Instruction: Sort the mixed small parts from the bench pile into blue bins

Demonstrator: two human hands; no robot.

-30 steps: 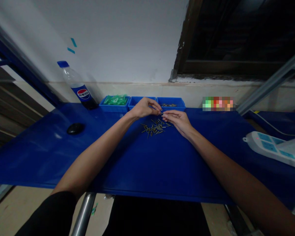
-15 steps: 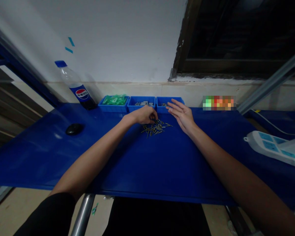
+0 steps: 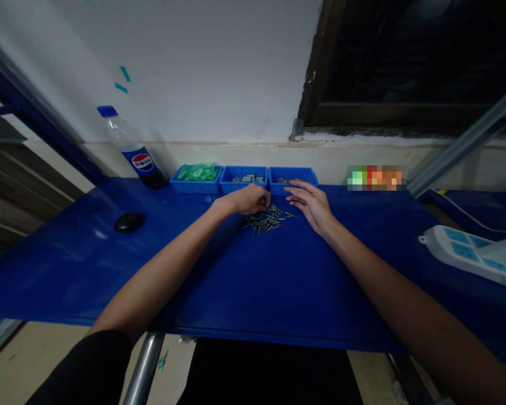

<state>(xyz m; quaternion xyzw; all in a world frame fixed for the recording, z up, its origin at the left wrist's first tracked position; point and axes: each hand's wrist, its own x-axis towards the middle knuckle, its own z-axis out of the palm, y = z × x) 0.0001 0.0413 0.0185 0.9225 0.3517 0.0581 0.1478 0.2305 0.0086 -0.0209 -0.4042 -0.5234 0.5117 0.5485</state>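
Note:
A loose pile of thin brass-coloured screws (image 3: 263,221) lies on the blue table (image 3: 253,281). At the pile's back left edge is my left hand (image 3: 252,199), its fingers curled in a pinch; whatever they hold is too small or hidden to make out. My right hand (image 3: 313,205) is to the right of the pile, fingers stretched out, with nothing visible in it. Just behind it stands a blue bin (image 3: 293,174) with small thin metal pieces inside. Behind my left hand, the middle blue bin (image 3: 243,173) contains grey metal pieces.
A third blue bin (image 3: 196,185) with green plastic packets (image 3: 198,171) stands left in the row along the wall. Further left are a Pepsi bottle (image 3: 141,162) and a black mouse (image 3: 129,221). A white power strip (image 3: 464,251) lies at the right.
The fingers of my right hand have drawn a little closer together and lower, away from the bin's rim. My left hand stays at the pile, its fingers curled slightly tighter.

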